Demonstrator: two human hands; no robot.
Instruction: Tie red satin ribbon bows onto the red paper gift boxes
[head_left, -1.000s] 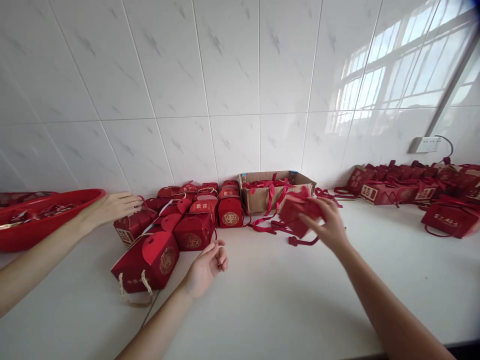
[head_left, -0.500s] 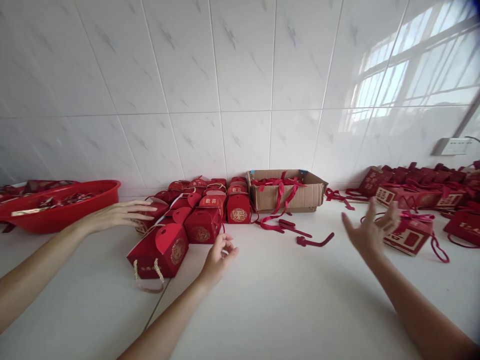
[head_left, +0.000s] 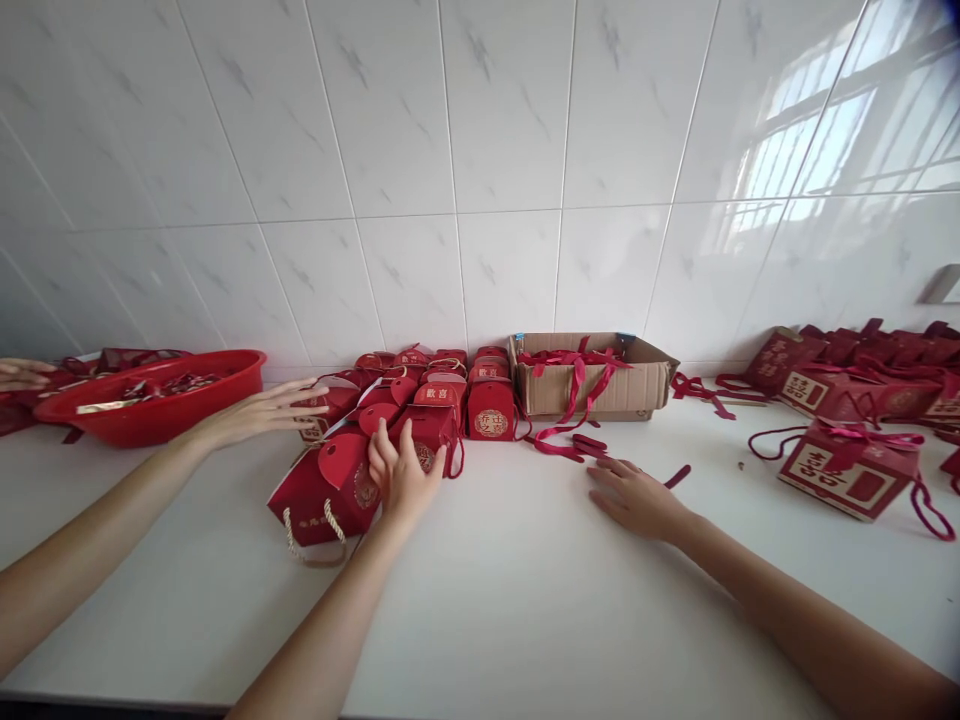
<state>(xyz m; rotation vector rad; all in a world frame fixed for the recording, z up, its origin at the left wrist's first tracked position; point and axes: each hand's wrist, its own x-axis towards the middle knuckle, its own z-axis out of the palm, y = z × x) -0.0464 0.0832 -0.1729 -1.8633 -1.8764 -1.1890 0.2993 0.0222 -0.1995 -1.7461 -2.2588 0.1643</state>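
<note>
My left hand point(head_left: 405, 475) reaches over the front of the red gift boxes, thumb and fingers apart at a box with a rounded lid point(head_left: 431, 425). Whether the fingertips touch it I cannot tell. Just left of it a red box with a twisted cream rope handle point(head_left: 330, 500) lies tilted towards me. My right hand point(head_left: 637, 500) rests low on the white table, fingers stretched out over a dark red ribbon strip point(head_left: 679, 477). Most of that strip is hidden under the hand. Beside the fingertips lie another short strip point(head_left: 590, 443) and loose ribbon point(head_left: 555, 447).
Another person's hand point(head_left: 262, 412) reaches in from the left beside the boxes; a second hand point(head_left: 22, 374) shows at the far left. A red basin point(head_left: 150, 425) holds small wrapped pieces. Behind stands a cardboard box of ribbons point(head_left: 600, 393). Right: a ribbon-tied box point(head_left: 847, 470).
My left hand has gone forward and left onto the boxes, its fingers spreading. My right hand has moved left and down, from near the ribbon-tied box to the strips. The view has shifted.
</note>
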